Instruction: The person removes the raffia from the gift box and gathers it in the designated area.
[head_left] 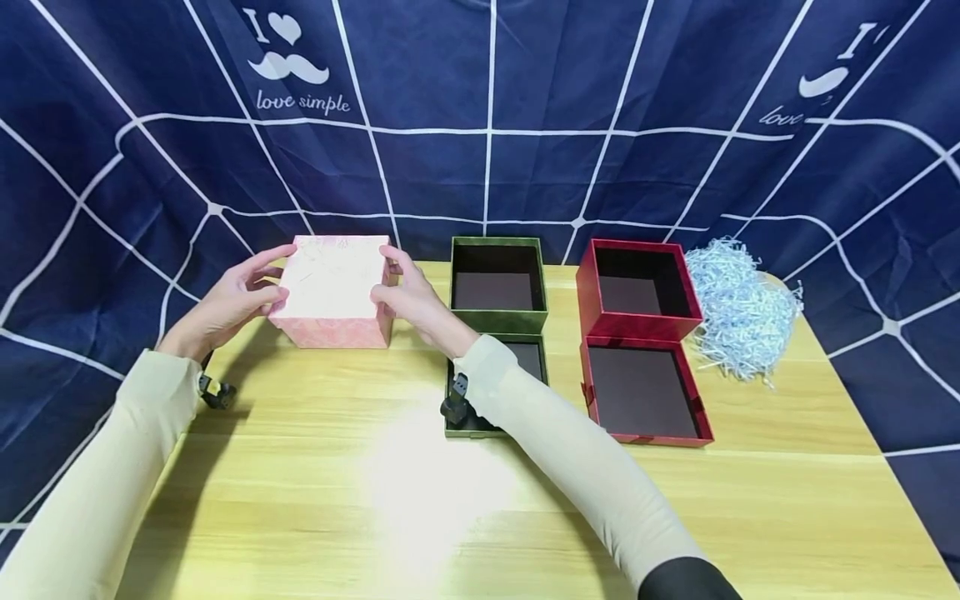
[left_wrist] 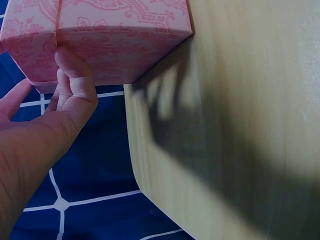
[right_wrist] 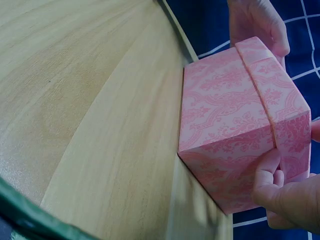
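A pink patterned gift box [head_left: 330, 287] with its lid on stands at the back left of the table. My left hand [head_left: 236, 296] grips its left side, thumb and fingers at the lid. On the opposite side, my right hand [head_left: 423, 304] holds the lid's edge in the same way. In the right wrist view, the thumb [right_wrist: 268, 170] presses at the seam between lid and base. The left wrist view likewise has the left thumb [left_wrist: 75, 65] at the lid seam of the pink box [left_wrist: 115, 55].
Right of the pink box, an open green box [head_left: 498, 322] stands behind its lid [head_left: 531, 358], partly hidden by my right forearm. Further right are an open red box [head_left: 637, 326] and its lid [head_left: 645, 392], beside pale blue shredded paper [head_left: 742, 312]. A dark blue curtain [head_left: 427, 175] hangs behind.
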